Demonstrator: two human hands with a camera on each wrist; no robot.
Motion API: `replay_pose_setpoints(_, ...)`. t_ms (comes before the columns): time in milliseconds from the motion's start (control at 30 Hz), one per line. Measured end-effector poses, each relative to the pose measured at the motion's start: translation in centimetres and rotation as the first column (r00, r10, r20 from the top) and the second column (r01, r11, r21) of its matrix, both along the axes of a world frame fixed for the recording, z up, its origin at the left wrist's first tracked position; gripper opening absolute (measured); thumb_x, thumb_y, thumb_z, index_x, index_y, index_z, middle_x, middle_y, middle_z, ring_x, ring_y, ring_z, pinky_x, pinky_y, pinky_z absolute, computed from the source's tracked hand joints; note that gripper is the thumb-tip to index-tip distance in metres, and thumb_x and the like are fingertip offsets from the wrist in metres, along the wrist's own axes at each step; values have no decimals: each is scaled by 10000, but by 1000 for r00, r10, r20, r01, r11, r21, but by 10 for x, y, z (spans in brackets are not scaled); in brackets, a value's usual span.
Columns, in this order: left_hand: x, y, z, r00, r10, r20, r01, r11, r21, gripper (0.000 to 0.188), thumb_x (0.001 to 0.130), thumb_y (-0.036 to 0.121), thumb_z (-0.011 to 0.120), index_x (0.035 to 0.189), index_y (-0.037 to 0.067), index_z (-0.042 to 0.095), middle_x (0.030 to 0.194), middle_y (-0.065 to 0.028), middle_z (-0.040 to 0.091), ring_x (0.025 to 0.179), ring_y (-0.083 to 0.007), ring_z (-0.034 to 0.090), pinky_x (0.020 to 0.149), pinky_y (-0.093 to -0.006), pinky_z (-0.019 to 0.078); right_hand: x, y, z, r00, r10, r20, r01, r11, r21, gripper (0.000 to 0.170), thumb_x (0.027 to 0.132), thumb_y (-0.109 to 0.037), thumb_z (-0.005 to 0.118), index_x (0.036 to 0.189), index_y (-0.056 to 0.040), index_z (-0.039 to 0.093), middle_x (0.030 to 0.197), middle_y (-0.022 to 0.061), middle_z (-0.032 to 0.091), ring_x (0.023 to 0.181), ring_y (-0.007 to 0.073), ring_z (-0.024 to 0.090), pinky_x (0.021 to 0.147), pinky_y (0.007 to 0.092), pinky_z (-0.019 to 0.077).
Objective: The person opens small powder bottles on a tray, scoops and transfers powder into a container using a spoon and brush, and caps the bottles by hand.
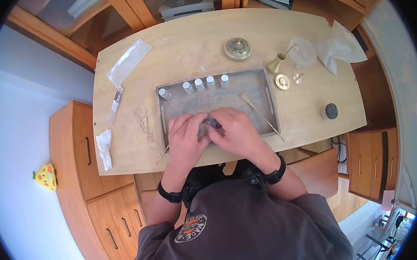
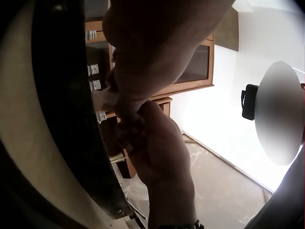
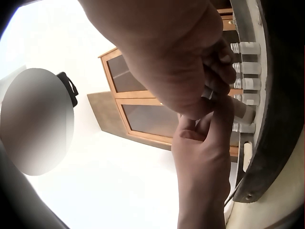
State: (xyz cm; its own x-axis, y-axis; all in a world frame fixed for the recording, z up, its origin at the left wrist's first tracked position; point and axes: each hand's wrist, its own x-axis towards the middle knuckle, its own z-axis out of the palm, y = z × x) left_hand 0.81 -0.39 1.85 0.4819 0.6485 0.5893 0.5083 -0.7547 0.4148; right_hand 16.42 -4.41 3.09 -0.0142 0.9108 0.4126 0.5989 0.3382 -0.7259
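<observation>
Over the front part of the grey tray [image 1: 270, 96], both hands meet fingertip to fingertip around a small clear bottle [image 3: 245, 112]. The left hand [image 1: 186, 137] curls its fingers and thumb about the bottle from the left. From the right, the right hand [image 1: 237, 131] pinches a small dark cap-like piece [image 1: 214, 123] at the bottle. Fingers hide most of both pieces, and I cannot tell whether they are joined. Several white-capped small bottles [image 1: 199, 84] stand along the tray's back edge, beyond the hands.
A brass brush [image 1: 255, 108] lies across the tray's right side. Behind stand a pierced brass burner [image 1: 237, 49] and a brass vase [image 1: 276, 63]. Brass pieces [image 1: 282, 81], a clear dish [image 1: 302, 52] and a dark-lidded jar [image 1: 331, 111] are right. A plastic bag [image 1: 129, 63] and white cloth [image 1: 104, 150] lie left.
</observation>
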Motion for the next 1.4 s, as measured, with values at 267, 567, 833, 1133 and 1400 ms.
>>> replay_pose_setpoints(267,-4,0,6,994,-99,44,102,991,-91,461,627,39,758,1058,74,599,910,-46,674,908,-248,619,805,-378,444,10,-6,6,995,65,-81,-67,998,-19,173,767,-63,675,925,-6,631,753,120,602,649,260,597,586,351,486)
replay_pose_setpoints(567,-4,-3,2,996,-70,60,78,985,-151,433,665,39,777,1061,69,608,954,-74,672,894,-278,620,810,-386,464,13,-10,8,966,-3,-257,-42,985,-167,201,820,-144,683,942,9,636,785,149,613,643,288,606,568,376,480)
replay_pose_setpoints(833,-5,-4,5,998,-54,23,57,987,-148,412,675,54,785,1052,71,618,939,-79,674,868,-275,625,796,-378,463,14,-9,5,996,83,-29,-85,994,-68,194,800,-100,680,951,-7,604,809,150,604,744,350,602,657,427,487)
replay_pose_setpoints(1133,0,-4,15,993,-108,40,114,973,-199,412,669,57,785,1057,64,645,930,-89,679,881,-276,632,810,-377,458,27,-17,22,968,158,194,-173,983,66,336,682,25,632,1012,-39,639,921,87,568,846,290,564,763,387,482)
replay_pose_setpoints(1400,0,-5,31,945,-313,96,318,805,-500,440,681,63,772,1097,51,627,913,-84,680,879,-268,632,842,-373,449,43,-28,30,938,290,188,-307,949,67,307,680,15,616,979,-43,647,936,58,578,851,262,570,733,367,485)
